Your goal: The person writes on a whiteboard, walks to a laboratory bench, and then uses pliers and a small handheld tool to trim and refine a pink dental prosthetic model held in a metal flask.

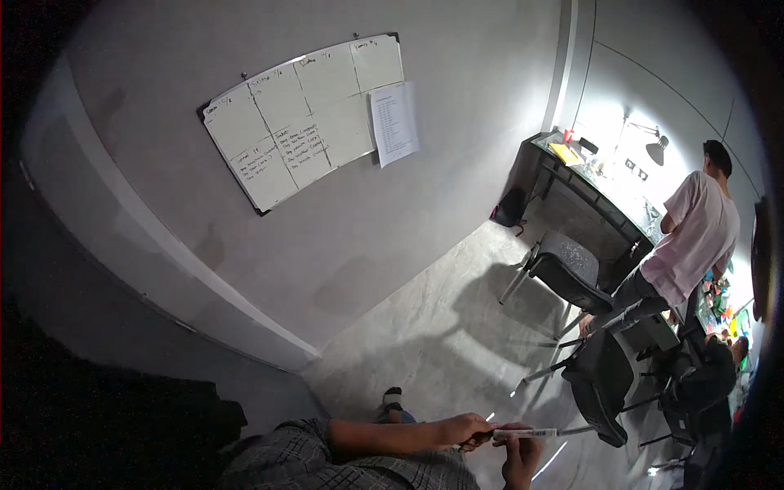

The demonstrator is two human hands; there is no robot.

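Low in the frame, right of centre, the right hand [523,461] pinched a slim white object [535,434] between thumb and fingers — the left hand [469,431] curled beside its left end, whether gripping I couldn't tell.

Looked like an office or workroom. Had a whiteboard [304,118] and, right of it, a desk [594,193], lamp [656,151] and chairs [567,265].
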